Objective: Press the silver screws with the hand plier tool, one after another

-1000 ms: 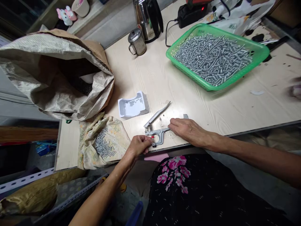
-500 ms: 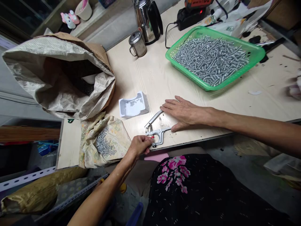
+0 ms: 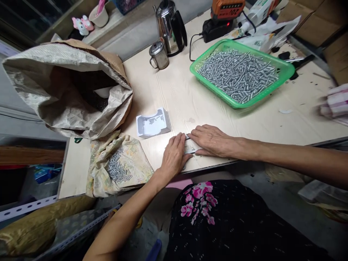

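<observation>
Near the table's front edge, my left hand (image 3: 174,154) is closed over the head of grey metal spring-loaded hand pliers (image 3: 187,137), hiding most of them. My right hand (image 3: 210,141) lies at the handle ends, fingers on the upper handle and thumb by the lower one. Just behind my left hand stands a small white open box (image 3: 167,125) with several short metal pins (image 3: 152,120) inside. Left of it, a folded floral cloth (image 3: 140,165) bears a pile of the same pins (image 3: 118,168).
A green basket (image 3: 239,105) full of metal pins stands behind my right hand. A large open sack (image 3: 65,121) leans at the left. Farther back are a metal mug (image 3: 160,59), a kettle (image 3: 165,25) and a battery charger (image 3: 217,30). A person's blurred sleeve (image 3: 338,103) shows at right.
My left hand has gone from pinching near the pliers' jaw to covering their head. The handles are closer together, and my right hand's fingers have drawn in and down.
</observation>
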Action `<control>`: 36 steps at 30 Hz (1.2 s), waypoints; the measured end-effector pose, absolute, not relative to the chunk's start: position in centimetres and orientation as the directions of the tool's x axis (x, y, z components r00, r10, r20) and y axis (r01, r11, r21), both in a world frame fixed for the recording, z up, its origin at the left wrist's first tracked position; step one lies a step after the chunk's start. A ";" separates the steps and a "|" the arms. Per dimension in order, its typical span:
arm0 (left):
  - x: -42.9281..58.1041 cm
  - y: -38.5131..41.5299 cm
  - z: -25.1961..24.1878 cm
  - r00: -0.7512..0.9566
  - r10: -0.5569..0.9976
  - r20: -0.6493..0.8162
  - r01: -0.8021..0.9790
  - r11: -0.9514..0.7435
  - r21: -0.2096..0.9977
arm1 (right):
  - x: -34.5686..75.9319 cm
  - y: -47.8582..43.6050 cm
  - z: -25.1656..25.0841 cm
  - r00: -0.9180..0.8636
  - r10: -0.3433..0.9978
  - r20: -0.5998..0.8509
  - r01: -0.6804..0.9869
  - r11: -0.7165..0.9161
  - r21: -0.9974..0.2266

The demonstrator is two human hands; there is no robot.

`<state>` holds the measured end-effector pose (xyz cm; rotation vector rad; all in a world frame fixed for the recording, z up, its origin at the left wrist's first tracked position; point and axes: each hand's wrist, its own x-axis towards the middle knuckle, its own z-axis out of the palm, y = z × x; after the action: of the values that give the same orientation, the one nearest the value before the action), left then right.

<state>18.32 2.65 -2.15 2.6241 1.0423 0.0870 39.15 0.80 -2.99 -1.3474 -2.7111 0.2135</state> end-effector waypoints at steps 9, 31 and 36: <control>19.8 3.7 -1.9 0.722 0.663 -0.198 0.692 -0.687 0.223 | 38.6 0.8 -3.2 -0.508 0.861 -0.004 0.840 0.494 -0.222; 13.0 1.9 -1.4 0.133 0.946 -0.294 0.972 -0.066 0.227 | 38.2 -1.3 -4.4 -0.466 0.862 0.198 0.782 0.506 -0.365; 14.7 3.1 -1.3 0.108 0.859 -0.501 0.981 -0.009 0.195 | 36.7 -1.9 -6.0 -0.453 0.866 0.213 0.813 0.499 -0.300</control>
<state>14.71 3.05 -1.27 1.9035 1.7858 -0.3281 36.70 -1.88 -5.95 -1.4045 -2.4107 0.2199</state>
